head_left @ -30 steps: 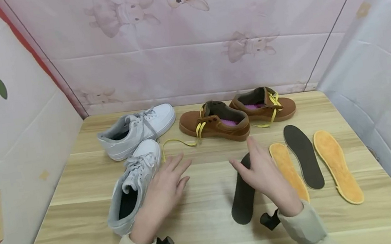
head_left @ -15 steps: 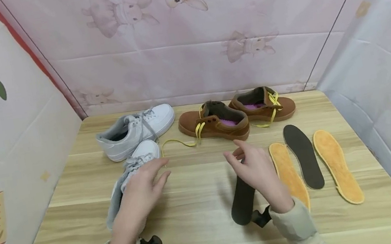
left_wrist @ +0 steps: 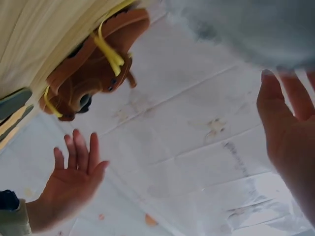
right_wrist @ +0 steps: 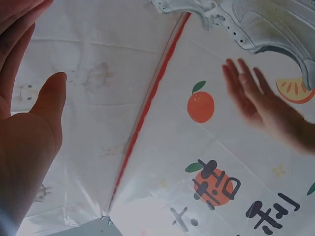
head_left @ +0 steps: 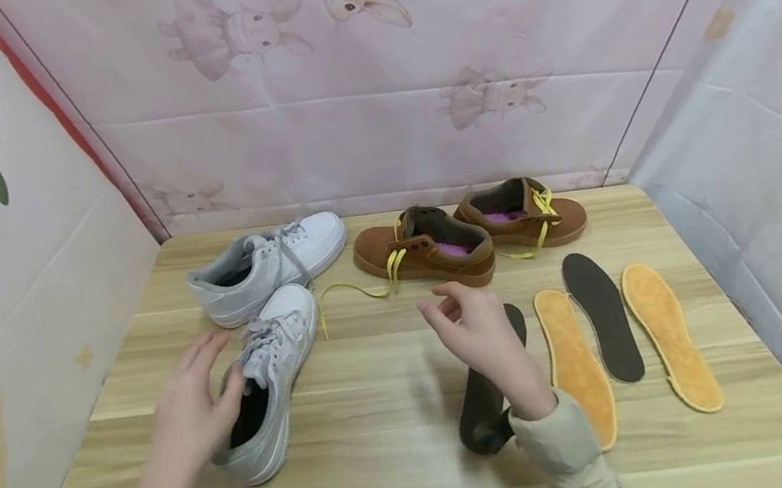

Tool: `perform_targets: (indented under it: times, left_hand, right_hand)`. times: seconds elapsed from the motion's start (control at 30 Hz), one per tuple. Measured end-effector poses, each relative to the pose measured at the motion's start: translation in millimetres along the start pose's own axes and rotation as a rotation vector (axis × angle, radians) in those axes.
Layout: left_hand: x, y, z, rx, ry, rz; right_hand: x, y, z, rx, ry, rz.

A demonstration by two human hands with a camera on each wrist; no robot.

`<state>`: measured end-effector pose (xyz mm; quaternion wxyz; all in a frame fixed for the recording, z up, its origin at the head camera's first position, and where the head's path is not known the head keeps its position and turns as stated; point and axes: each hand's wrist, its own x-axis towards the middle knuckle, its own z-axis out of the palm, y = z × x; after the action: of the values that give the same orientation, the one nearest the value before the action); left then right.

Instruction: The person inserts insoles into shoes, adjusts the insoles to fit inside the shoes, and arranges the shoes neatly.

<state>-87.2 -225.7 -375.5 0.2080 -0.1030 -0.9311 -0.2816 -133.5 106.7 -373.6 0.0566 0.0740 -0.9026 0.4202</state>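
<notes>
My left hand (head_left: 190, 400) is beside the near white sneaker (head_left: 286, 352), its fingers parted and the thumb overlapping the shoe's opening in the head view. Nothing is in its grasp. In the left wrist view the sneaker (left_wrist: 246, 29) shows as a blurred pale shape close over the fingertips. Above a dark insole (head_left: 480, 408) hovers my right hand (head_left: 475, 328), loosely bent and holding nothing; it hides part of that insole. The second white sneaker (head_left: 272, 262) stands just behind the first, its toe pointing right.
Two brown shoes (head_left: 424, 260) with yellow laces and purple inside stand at the back. One loose lace (head_left: 348, 287) trails left over the wooden table (head_left: 393, 463). At right lie two orange insoles (head_left: 670, 337) and another dark insole (head_left: 603, 318). Printed cloth walls (head_left: 317, 154) enclose the table.
My left hand has swung left across the near white sneaker to its outer side, uncovering the shoe. My right hand has shifted slightly left, its fingers more bent. The shoes and insoles stay put.
</notes>
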Motion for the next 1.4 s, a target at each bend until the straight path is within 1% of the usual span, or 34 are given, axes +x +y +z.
perform_targets:
  times: [0.13,0.23,0.37,0.43,0.5,0.67,0.87,0.93,1.1,1.17,1.4]
  left_hand:
    - [-6.5,-19.2,-5.5,-0.032,-0.101,-0.073]
    - [-10.6,-29.2,-7.5,-0.055,-0.176,-0.115]
    - [-13.8,-36.3,-7.3,-0.076,-0.287,-0.163]
    - [-14.9,-37.9,-6.3,-0.084,-0.324,-0.179]
    - [-16.4,-39.1,-4.4,-0.085,-0.343,-0.184]
    - [-18.8,-41.6,2.2,-0.059,-0.324,-0.173]
    - [-18.6,-42.6,6.9,-0.055,-0.315,-0.206]
    - [-18.2,-43.4,7.8,-0.026,-0.308,-0.200]
    - [-17.4,-45.9,10.8,0.048,-0.285,-0.168]
    - [-17.8,-46.0,12.0,0.066,-0.285,-0.177]
    - [-17.0,-44.9,15.9,0.121,-0.279,-0.209]
  right_hand:
    - [4,-7,8,0.057,-0.006,-0.015]
    - [7,-12,15,0.082,-0.024,-0.021]
    - [10,-18,24,0.096,-0.052,-0.025]
    - [12,-21,29,0.098,-0.071,-0.030]
    - [15,-23,34,0.106,-0.092,-0.034]
    - [18,-23,47,0.110,-0.128,-0.036]
    - [18,-25,64,0.076,-0.143,-0.044]
    - [17,-27,72,0.062,-0.155,-0.044]
    - [16,-28,89,0.079,-0.205,-0.022]
    - [15,-29,93,0.089,-0.225,-0.010]
    - [13,-34,108,0.079,-0.252,0.001]
